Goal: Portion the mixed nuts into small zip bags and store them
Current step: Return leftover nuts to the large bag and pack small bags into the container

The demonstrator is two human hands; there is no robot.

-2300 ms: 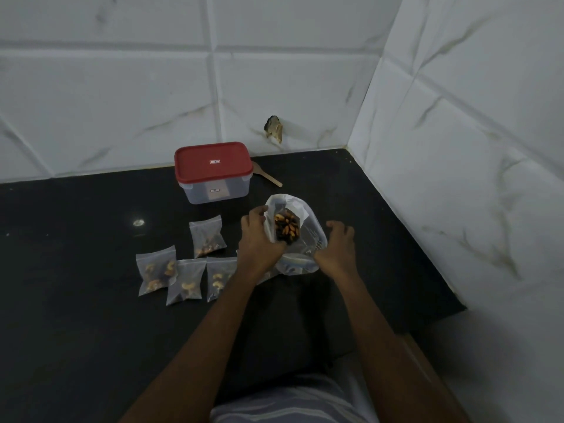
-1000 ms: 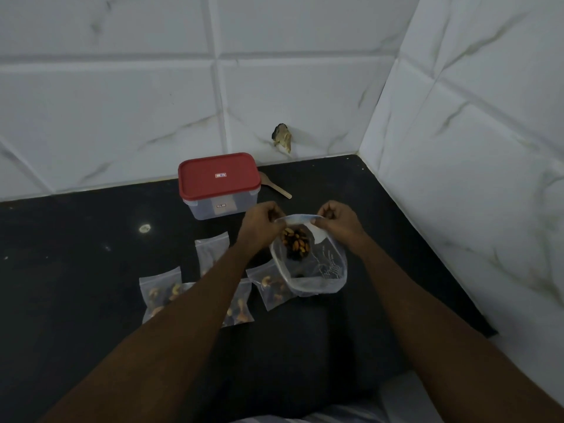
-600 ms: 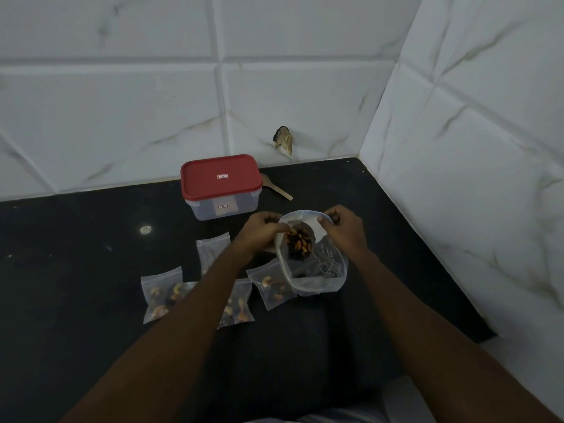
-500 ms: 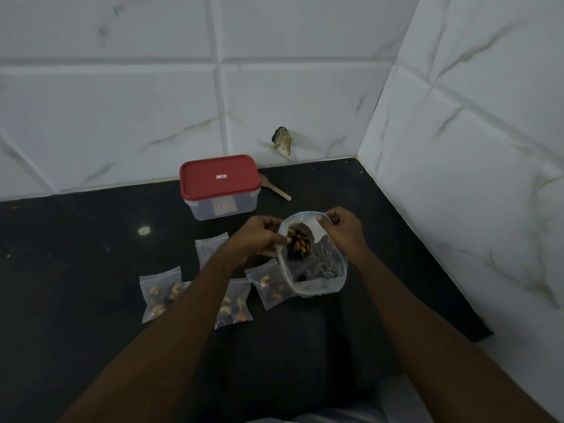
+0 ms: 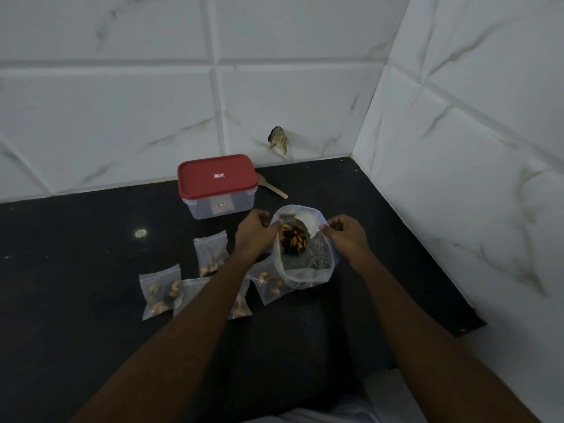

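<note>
Both hands went from the bag's point(image 5: 308, 270) sides up to its rim. Left hand point(image 5: 254, 232) and right hand point(image 5: 345, 235) each pinch an edge. The bag sits on the counter point(image 5: 76, 270) with nuts point(image 5: 293, 239) inside. Probably being resealed; portioning looks done.

Bare forearms point(image 5: 195, 328) and a pale garment point(image 5: 332, 414) at the waist.

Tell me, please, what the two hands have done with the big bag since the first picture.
Both hands moved up the big bag: the left hand left its side and the right hand its lower corner, and each now pinches the rim, holding the mouth open above the nuts. The small filled bags, the red-lidded container and the wooden spoon stayed put.
</note>
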